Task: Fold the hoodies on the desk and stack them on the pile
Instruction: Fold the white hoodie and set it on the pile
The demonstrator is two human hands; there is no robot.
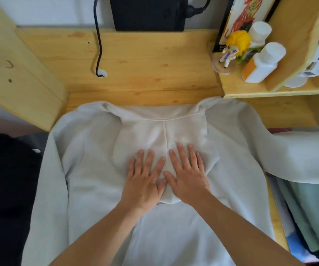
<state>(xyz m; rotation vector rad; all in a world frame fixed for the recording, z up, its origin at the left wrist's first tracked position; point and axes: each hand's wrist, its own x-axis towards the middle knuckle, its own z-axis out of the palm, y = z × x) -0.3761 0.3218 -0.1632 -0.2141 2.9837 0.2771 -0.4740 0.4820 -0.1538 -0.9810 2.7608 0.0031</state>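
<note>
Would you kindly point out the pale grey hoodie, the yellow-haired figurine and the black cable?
pale grey hoodie [97, 189]: head view, left body panel.
yellow-haired figurine [238, 42]: head view, its hair.
black cable [99, 50]: head view, stretch above the desk hole.

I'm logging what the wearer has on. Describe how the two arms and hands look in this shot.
Both arms are bare from as far up as the frame shows down to the wrist; no sleeves are in view. The left hand and right hand wear no gloves, and no rings, watch or bracelets show. The fingernails look short and unpainted. No markings or tattoos show on the forearms.
</note>
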